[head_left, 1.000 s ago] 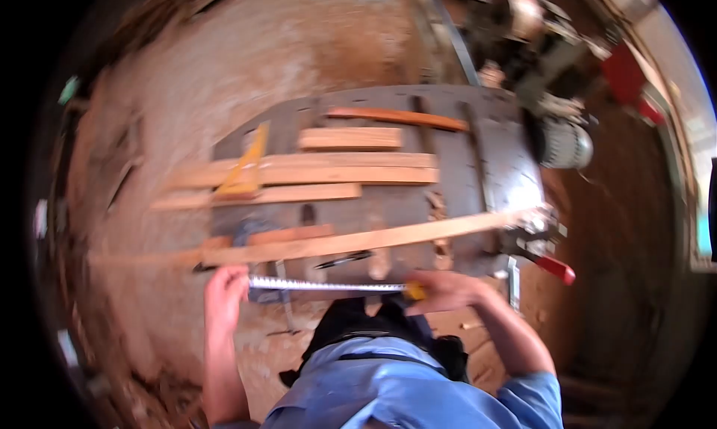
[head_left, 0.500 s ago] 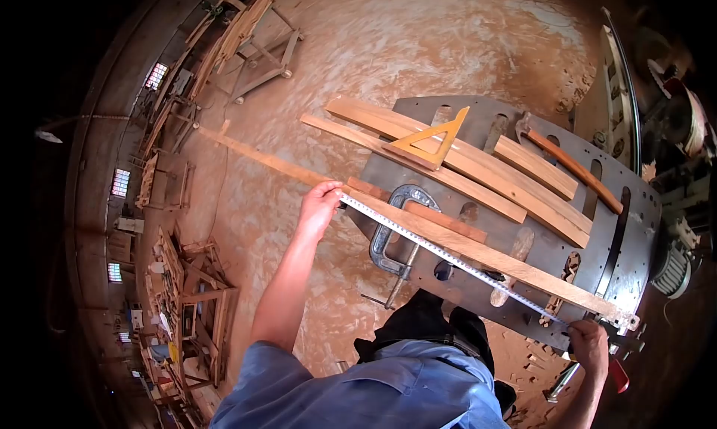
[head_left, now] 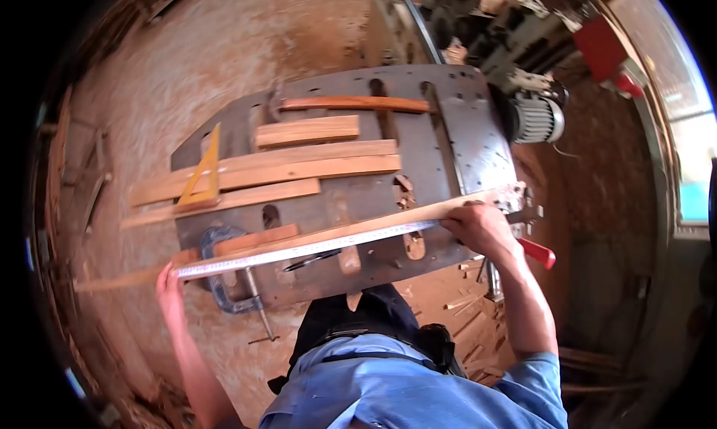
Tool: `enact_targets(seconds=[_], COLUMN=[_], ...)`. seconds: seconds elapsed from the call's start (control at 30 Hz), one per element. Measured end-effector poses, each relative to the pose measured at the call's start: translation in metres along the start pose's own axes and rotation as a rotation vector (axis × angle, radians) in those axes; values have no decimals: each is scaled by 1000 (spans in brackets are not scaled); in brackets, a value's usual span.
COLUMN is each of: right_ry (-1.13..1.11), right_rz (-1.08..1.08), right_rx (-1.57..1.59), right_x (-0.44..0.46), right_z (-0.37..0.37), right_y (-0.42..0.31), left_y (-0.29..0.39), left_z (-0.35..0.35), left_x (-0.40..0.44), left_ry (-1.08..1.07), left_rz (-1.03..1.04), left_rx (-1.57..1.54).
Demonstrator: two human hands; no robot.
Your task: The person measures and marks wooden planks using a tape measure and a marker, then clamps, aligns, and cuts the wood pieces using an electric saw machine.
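Observation:
A white tape measure (head_left: 321,244) is stretched along the near edge of a long wooden strip (head_left: 351,229). My left hand (head_left: 170,283) pinches the tape's left end against the strip. At the other end my right hand (head_left: 478,231) is closed round the tape, its fingers over the strip; the tape's case is hidden. A C-clamp (head_left: 215,283) sits at the table's left edge close to my left hand, beside a short reddish wood block (head_left: 254,240). A dark, thin pen-like object (head_left: 312,260) lies just in front of the tape.
The slotted metal table (head_left: 478,130) bears several wooden pieces (head_left: 306,164), a yellow set square (head_left: 202,182) and a hammer (head_left: 358,103). A grey motor (head_left: 538,120) stands beyond its right end. A red handle (head_left: 536,253) juts out near my right forearm. Wood scraps (head_left: 467,328) litter the floor.
The view has swung right, so the table now lies more level and further left. Both hands still hold the tape along the strip. The pen-like object now shows on the table.

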State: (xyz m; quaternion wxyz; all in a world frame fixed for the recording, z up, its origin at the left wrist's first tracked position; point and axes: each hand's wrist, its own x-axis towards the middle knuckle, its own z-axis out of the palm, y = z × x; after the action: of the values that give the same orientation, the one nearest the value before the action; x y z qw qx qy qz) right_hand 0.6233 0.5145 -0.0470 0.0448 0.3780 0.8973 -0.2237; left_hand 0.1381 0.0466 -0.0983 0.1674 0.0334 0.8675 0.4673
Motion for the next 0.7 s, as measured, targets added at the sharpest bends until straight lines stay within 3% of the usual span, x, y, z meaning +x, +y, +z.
enact_targets(seconds=[0.4, 0.7], right_ry=[4, -111], right_rz=[221, 229], right_rx=[-156, -192], right_x=[19, 28], right_z=[-3, -14], right_y=[16, 8], left_y=[2, 6], left_z=[-10, -15], left_x=[11, 16], left_ry=[-51, -74], left_rz=[-96, -187], left_rx=[-45, -128])
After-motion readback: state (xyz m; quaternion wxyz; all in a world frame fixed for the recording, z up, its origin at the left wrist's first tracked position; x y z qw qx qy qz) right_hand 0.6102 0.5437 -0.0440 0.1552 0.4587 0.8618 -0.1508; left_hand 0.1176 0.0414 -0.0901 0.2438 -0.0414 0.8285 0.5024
